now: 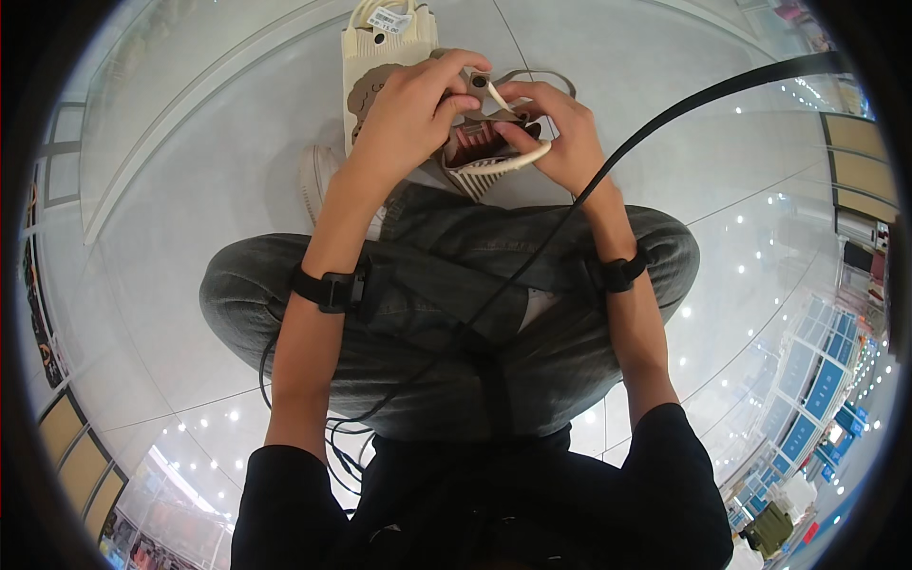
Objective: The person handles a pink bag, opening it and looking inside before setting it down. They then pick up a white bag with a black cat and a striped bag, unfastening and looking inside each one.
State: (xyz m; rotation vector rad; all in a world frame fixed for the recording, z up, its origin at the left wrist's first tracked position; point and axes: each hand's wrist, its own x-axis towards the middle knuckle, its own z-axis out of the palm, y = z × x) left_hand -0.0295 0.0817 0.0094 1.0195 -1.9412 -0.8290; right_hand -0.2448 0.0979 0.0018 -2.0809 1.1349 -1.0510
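Note:
Between my hands a small striped bag stands with its mouth up, and its reddish-brown inside shows. My left hand grips the bag's far side by a brown tab with a dark snap button. On the near side, a cream handle arches past my right hand. That hand has its thumb and fingers on the bag's right rim; the fingers partly hide the rim. A cream tote bag with a brown cartoon head lies to the left, partly behind my left hand. A paper tag with writing hangs at its handles.
I sit cross-legged in dark jeans on a pale tiled floor. A white shoe is beside the tote. A thick black cable crosses before my right forearm. Shelves with goods stand at the right rim.

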